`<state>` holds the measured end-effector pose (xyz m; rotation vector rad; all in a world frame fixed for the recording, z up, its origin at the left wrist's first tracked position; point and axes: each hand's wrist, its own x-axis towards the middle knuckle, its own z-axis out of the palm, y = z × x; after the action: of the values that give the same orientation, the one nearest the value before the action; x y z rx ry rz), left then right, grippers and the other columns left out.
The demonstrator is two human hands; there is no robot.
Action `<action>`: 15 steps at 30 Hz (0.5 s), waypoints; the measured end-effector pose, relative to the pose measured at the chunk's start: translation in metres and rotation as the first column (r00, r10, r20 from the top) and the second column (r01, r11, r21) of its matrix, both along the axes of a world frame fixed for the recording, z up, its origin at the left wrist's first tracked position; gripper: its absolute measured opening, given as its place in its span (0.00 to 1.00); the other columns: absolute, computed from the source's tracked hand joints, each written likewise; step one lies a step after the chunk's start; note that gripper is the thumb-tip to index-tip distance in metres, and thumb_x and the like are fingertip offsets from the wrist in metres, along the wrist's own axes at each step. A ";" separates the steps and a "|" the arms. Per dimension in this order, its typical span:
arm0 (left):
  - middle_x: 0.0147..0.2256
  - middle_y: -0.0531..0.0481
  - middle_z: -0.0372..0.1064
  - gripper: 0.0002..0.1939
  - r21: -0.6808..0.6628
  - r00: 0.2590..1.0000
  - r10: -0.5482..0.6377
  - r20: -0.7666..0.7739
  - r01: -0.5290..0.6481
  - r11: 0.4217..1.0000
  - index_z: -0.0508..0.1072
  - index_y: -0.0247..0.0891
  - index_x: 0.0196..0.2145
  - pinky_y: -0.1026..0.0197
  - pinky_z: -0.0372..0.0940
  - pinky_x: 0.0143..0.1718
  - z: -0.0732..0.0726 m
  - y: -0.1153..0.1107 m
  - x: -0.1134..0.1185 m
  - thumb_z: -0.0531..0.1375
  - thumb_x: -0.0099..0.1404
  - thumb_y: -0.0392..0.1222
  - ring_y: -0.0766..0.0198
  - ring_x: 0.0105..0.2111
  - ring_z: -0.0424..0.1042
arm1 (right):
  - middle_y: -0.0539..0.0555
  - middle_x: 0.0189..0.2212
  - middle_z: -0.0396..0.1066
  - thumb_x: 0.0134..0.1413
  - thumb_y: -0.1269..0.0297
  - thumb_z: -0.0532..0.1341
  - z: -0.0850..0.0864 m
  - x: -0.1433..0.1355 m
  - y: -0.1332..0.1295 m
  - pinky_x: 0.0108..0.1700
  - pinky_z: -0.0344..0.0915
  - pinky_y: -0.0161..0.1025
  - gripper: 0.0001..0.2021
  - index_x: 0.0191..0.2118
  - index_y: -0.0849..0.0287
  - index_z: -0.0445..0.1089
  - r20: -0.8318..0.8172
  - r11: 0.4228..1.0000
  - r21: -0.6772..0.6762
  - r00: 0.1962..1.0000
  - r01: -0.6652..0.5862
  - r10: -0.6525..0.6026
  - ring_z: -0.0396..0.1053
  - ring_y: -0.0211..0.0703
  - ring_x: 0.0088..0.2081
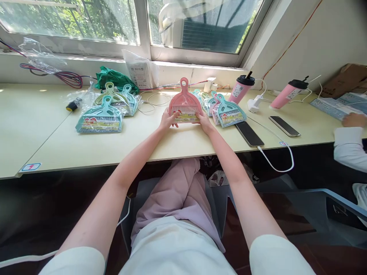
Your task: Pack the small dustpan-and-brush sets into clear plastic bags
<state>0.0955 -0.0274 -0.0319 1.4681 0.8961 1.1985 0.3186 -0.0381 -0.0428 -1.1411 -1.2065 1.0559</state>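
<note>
A pink dustpan and brush set (pixel 185 102) with a printed label is held upright over the table, its handle pointing up. My left hand (pixel 168 119) grips its lower left corner, thumb on the front. On the lower right corner, my right hand (pixel 204 119) is closed the same way. To the left lies a wrapped blue dustpan set (pixel 100 118), in front of a green dustpan set (pixel 110 93) and another blue one (pixel 130 101). Just right of my right hand, a blue dustpan set (pixel 229 112) leans over several more in pink, green and blue.
Two phones (pixel 249 133) and two pink cups (pixel 241 89) stand or lie at the right, with white cables and a charger (pixel 254 104). A screwdriver (pixel 73 104), green bag (pixel 114 78) and coiled wires (pixel 69 78) are at the left. Another person's arm (pixel 349 141) rests at far right.
</note>
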 end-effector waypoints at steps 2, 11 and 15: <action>0.38 0.48 0.77 0.26 -0.021 1.000 0.001 0.030 0.000 1.000 0.64 0.38 0.51 0.70 0.55 0.15 0.000 0.001 0.000 0.68 0.66 0.55 0.72 0.17 0.71 | 0.57 0.47 0.79 0.56 0.41 0.69 -0.001 0.000 0.002 0.42 0.82 0.49 0.27 0.52 0.53 0.70 0.012 1.000 0.002 1.000 0.007 -0.007 0.78 0.53 0.47; 0.36 0.50 0.75 0.16 0.008 0.998 0.020 0.064 -0.021 1.000 0.61 0.38 0.45 0.67 0.53 0.14 -0.006 0.002 0.002 0.59 0.74 0.53 0.69 0.16 0.72 | 0.58 0.48 0.79 0.63 0.34 0.58 -0.006 0.002 0.003 0.41 0.82 0.51 0.29 0.58 0.48 0.69 0.033 1.000 -0.007 0.999 0.017 -0.017 0.79 0.54 0.47; 0.32 0.50 0.73 0.15 -0.010 0.994 0.100 0.034 -0.099 0.995 0.62 0.37 0.44 0.66 0.51 0.14 -0.005 0.001 0.001 0.54 0.77 0.53 0.68 0.15 0.71 | 0.60 0.48 0.80 0.60 0.31 0.59 -0.004 0.003 -0.002 0.41 0.82 0.47 0.31 0.54 0.51 0.72 0.008 0.999 -0.001 0.999 -0.044 0.044 0.79 0.54 0.48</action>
<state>0.0963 -0.0259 -0.0372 1.4059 0.9595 1.2873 0.3217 -0.0401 -0.0471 -1.1251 -1.2425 1.0863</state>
